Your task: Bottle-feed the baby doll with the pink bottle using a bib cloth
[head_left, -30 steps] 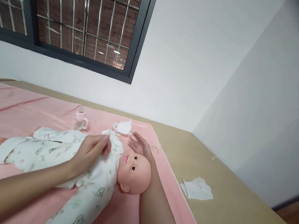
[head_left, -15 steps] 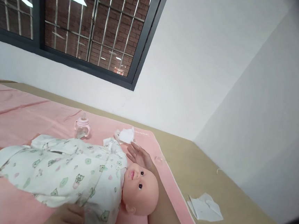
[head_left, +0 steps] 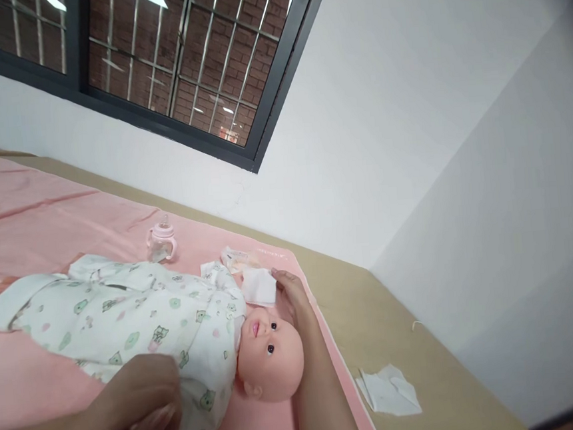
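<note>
A bald baby doll (head_left: 273, 370) lies on its back in a white outfit (head_left: 139, 308) printed with green bears. Beyond its head, my right hand (head_left: 289, 292) has its fingers at the edge of a folded white tissue (head_left: 259, 287) and appears to grip it; part of the hand is behind the doll's head. My left hand (head_left: 142, 395) is curled closed over the doll's chest and side. Whatever may be inside those fingers is hidden. A small clear plastic packet (head_left: 235, 257) lies just past the tissue, by the doll's sleeve.
A pink-handled baby bottle (head_left: 162, 240) stands upright on the pink sheet (head_left: 116, 220) past the doll. Another crumpled white tissue (head_left: 389, 391) rests on the tan mat (head_left: 402, 332) to the right. A white wall (head_left: 323, 171) and a barred window (head_left: 177, 57) border the far side.
My right hand has closed at the white tissue, which has shifted toward the doll's face and off the packet. My left hand has moved up and right over the outfit.
</note>
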Demonstrator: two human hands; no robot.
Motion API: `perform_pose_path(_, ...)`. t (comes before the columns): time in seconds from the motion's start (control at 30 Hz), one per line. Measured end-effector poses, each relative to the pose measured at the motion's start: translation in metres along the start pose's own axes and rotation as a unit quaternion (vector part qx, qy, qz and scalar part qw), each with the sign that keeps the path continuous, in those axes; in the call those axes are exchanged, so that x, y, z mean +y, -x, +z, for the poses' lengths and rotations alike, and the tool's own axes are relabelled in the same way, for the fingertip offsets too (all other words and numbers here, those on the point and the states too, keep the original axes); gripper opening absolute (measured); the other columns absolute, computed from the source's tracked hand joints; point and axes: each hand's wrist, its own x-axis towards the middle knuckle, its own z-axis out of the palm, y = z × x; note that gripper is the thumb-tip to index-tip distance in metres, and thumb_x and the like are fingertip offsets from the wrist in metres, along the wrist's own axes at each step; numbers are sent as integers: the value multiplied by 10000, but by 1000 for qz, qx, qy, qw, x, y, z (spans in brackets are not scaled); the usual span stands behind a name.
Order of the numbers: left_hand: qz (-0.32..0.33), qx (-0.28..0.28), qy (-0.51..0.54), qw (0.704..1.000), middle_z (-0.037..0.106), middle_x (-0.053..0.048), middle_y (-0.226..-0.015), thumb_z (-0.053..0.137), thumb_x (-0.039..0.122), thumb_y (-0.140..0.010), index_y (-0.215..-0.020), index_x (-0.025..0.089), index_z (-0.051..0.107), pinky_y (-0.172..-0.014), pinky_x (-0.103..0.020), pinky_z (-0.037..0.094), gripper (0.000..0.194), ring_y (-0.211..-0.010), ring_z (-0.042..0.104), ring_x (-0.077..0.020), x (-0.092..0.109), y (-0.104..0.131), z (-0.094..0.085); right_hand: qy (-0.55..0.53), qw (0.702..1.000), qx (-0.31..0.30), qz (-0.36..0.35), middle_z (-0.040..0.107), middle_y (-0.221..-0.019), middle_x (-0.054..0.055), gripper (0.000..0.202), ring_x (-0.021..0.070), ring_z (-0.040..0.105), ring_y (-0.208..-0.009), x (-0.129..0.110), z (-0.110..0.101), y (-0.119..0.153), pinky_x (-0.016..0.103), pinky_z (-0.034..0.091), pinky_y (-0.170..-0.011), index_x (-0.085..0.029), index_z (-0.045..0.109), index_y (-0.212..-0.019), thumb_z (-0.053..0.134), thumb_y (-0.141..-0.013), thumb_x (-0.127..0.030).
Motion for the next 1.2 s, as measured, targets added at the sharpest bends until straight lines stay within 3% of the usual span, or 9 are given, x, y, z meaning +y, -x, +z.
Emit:
perform_pose_path(0.17,-85,-52,74,992,599,-13,-668,230,395,-980,-704,198,560,-656,-256,439,474,-633,546,-143,18,-37,-17,96,995,20,-17,645,-669,4,408,130,590,-632,-30,5,7,252,460,-608,-161,638,-740,855,-420,-292)
perform_pose_path(0.37,-100,40,72,992,644,-11,-960,451,344,-916,-982,216,579,-814,-273,456,193,-921,593,-165,16,-88,-34,192,973,-35,-126,643,-834,6,377,111,542,-665,-73,29,38,246,422,-615,-185,652,-863,786,-556,-358)
perform_pose_path(0.47,-78,80,36,993,593,-47,-1178,540,339,-857,-1138,223,523,-915,-318,447,304,-1112,539,-199,15,-117,-42,225,959,-70,-155,616,-789,0,325,107,514,-672,-95,49,65,229,405,-603,-195,660,-887,760,-625,-359)
perform_pose_path(0.6,-82,41,-20,996,526,-84,-1328,666,397,-749,-1223,211,512,-1021,-390,385,531,-1244,459,-262,14,-144,-47,242,942,-138,-188,642,-889,19,254,128,562,-777,-116,69,101,231,434,-648,-209,661,-917,728,-701,-325)
perform_pose_path(0.73,-78,-52,40,995,660,-56,-1115,698,450,-722,-1041,197,645,-884,-339,459,410,-1058,589,-258,11,-152,-53,247,928,-192,-201,664,-961,39,243,151,602,-862,-126,79,127,254,470,-717,-210,655,-953,713,-742,-315)
perform_pose_path(0.83,-76,-157,129,976,700,-41,-938,688,460,-745,-925,170,696,-733,-281,476,342,-883,637,-224,7,-152,-61,247,929,-190,-201,666,-986,39,254,153,609,-870,-129,85,137,256,485,-722,-216,655,-977,712,-749,-310)
perform_pose_path(0.9,-61,-190,167,966,699,-45,-950,697,440,-747,-903,162,713,-745,-276,475,319,-894,635,-220,5,-152,-66,233,937,-179,-190,667,-1005,37,264,152,616,-837,-129,88,140,255,495,-692,-223,657,-967,727,-730,-313)
perform_pose_path(1.07,-19,-218,160,963,674,-46,-1039,716,386,-747,-877,182,731,-833,-293,469,242,-987,613,-228,6,-150,-74,211,950,-147,-178,659,-1075,34,278,143,616,-786,-127,95,140,237,501,-610,-233,660,-956,738,-704,-323)
perform_pose_path(1.2,21,-172,143,974,615,-45,-1201,709,362,-758,-847,201,739,-924,-318,450,187,-1084,576,-231,12,-149,-74,199,954,-126,-183,675,-967,26,305,124,610,-700,-125,96,139,218,475,-552,-235,646,-972,739,-696,-324)
